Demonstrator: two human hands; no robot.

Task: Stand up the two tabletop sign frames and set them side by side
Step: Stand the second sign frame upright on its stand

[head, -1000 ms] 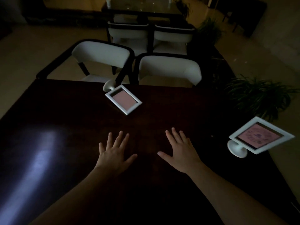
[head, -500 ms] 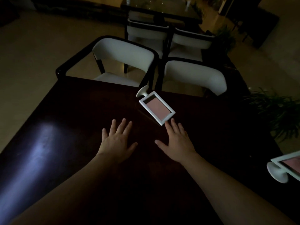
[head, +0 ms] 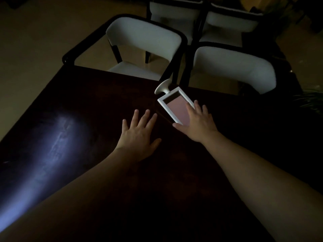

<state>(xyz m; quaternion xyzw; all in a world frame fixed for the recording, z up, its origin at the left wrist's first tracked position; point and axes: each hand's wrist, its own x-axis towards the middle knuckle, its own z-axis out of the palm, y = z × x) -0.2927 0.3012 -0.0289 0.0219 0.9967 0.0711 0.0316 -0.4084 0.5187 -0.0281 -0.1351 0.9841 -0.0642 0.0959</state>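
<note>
Nearest you, both bare forearms reach out over the dark counter [head: 83, 95], which carries a pale streak of reflected light on its left side. Your left hand [head: 138, 131] lies flat with fingers spread, palm down on the counter or just above it, holding nothing. Just to its right and a little farther out, your right hand [head: 197, 121] is also spread wide, its fingers lying over the near end of the sign frame [head: 174, 106]; it is not yet closed around anything, and whether the palm presses on the frame you cannot tell from here.

The frame lies flat on its back near the far edge of the counter, pink insert facing up, with its round white base [head: 163, 87] pointing away from you towards the chairs [head: 145, 37] beyond. The second frame is not in view.

You look to be at the very start: reaching for the first frame. The next move calls for closing your right hand on the frame's edges, then tipping it up so the base comes down squarely on the counter. Take care near that far edge, since the base sits close to it.
</note>
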